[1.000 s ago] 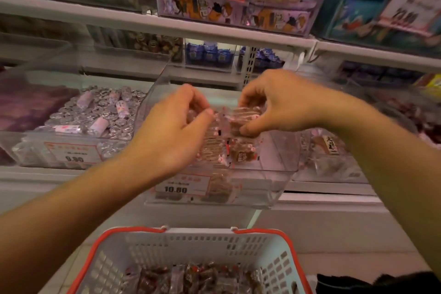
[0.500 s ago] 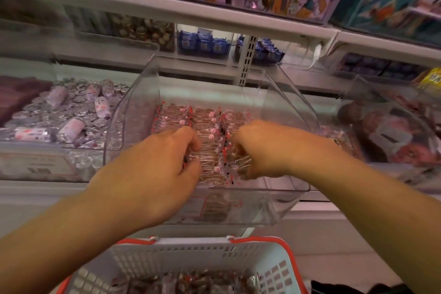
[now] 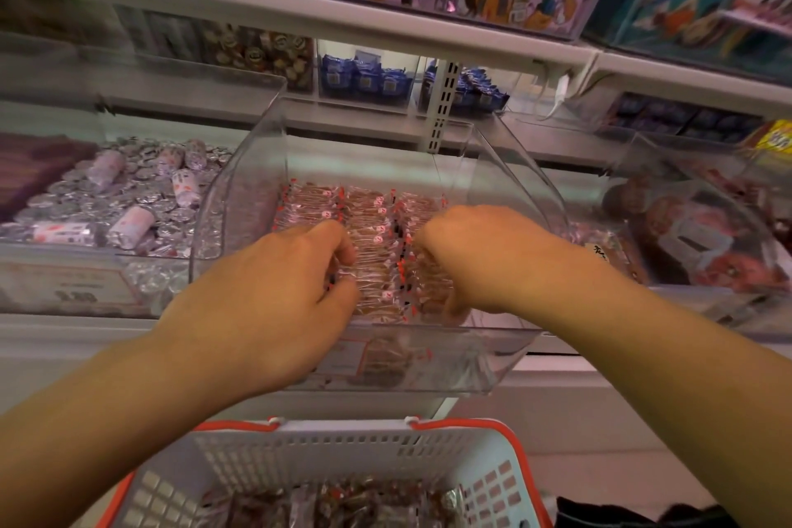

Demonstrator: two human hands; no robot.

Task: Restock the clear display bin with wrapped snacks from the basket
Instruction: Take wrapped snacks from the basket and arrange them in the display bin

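The clear display bin [image 3: 520, 180] sits tilted on the shelf in front of me, with neat rows of brown wrapped snacks [image 3: 368, 214] lying in it. Both my hands are inside the bin near its front. My left hand [image 3: 274, 296] has its fingers curled down over snacks in the left row. My right hand [image 3: 484, 257] grips snacks in the right row, its fingertips hidden among the wrappers. Below, the white basket with orange rim [image 3: 325, 446] holds more wrapped snacks [image 3: 334, 506].
A bin of silver-wrapped sweets [image 3: 128, 201] stands to the left and another clear bin [image 3: 694, 236] to the right. A white shelf edge [image 3: 385, 30] runs overhead, with blue packets [image 3: 368, 77] behind it. A price label [image 3: 64, 283] fronts the left bin.
Both hands came down from above the bin into its front part with the snacks. The view tilted down, so the bin's rows show more fully; since half a second ago little has moved.
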